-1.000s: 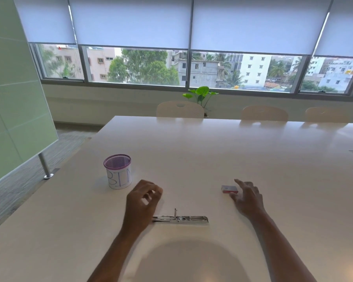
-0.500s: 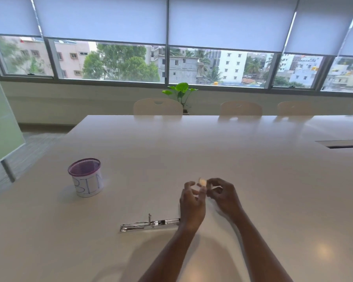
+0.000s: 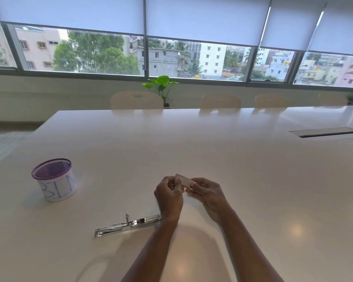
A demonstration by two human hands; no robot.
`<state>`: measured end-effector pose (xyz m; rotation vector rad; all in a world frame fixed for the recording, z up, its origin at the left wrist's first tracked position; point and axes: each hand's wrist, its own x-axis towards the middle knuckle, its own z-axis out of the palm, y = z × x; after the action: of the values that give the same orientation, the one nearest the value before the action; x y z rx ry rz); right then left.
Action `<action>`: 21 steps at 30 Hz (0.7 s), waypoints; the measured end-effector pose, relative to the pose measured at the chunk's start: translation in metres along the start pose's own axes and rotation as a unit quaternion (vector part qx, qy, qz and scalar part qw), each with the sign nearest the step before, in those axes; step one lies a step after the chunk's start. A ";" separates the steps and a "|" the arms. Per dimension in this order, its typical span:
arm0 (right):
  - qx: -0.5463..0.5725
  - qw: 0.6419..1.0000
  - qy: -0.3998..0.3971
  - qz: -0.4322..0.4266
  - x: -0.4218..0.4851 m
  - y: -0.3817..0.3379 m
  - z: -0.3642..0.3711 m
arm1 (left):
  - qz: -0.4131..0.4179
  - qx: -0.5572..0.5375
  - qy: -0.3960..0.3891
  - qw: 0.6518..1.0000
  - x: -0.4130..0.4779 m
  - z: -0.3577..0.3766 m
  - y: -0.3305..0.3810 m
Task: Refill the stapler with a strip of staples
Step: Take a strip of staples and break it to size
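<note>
**Hands on the staple box, stapler waiting open**

Both hands meet above the middle of the counter (image 3: 232,151), holding 1 small flat staple box (image 3: 184,180) between them. The left hand (image 3: 168,195) pinches the box's left end with thumb and fingertips, and the right hand (image 3: 205,193) grips its right end from below and behind, so each hand is closed on the box and neither is free. Whether the box is already open cannot be told; it is too small and partly covered by fingers. No loose strip of staples shows anywhere.

The stapler (image 3: 128,225) lies flat on the counter, near and to the left of the hands, just beside the left wrist and apart from both hands. It looks swung open into 1 long metal line, with a small upright piece standing at its middle. Whether its channel holds any staples cannot be seen.

A purple mesh cup wrapped in paper marked BIN (image 3: 54,180) stands well off to the left, untouched.

As a judgement, the task is at an early stage: the stapler appears opened and ready, and the supply is in hand. What remains is getting 1 strip out of the box, laying it into the stapler's channel, and closing the stapler.
</note>
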<state>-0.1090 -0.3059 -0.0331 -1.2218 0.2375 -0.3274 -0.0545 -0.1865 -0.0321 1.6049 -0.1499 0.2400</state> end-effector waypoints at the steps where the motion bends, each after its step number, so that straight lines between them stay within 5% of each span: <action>1: 0.012 1.000 -0.002 0.009 0.001 0.000 -0.001 | -0.007 -0.006 0.001 1.000 0.001 0.000 0.001; 7: 0.047 0.998 0.001 0.029 0.002 -0.002 -0.003 | -0.051 -0.052 0.007 0.997 0.003 -0.003 0.002; 14: -0.088 0.993 0.080 0.005 0.000 -0.002 0.007 | -0.025 -0.035 0.002 0.999 0.002 -0.006 0.007; 21: -0.013 0.999 0.016 0.042 -0.001 -0.008 0.000 | 0.047 0.035 -0.011 0.998 0.000 -0.005 0.010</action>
<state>-0.1111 -0.3072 -0.0258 -1.2281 0.3215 -0.2715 -0.0575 -0.1821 -0.0227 1.6733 -0.2378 0.3035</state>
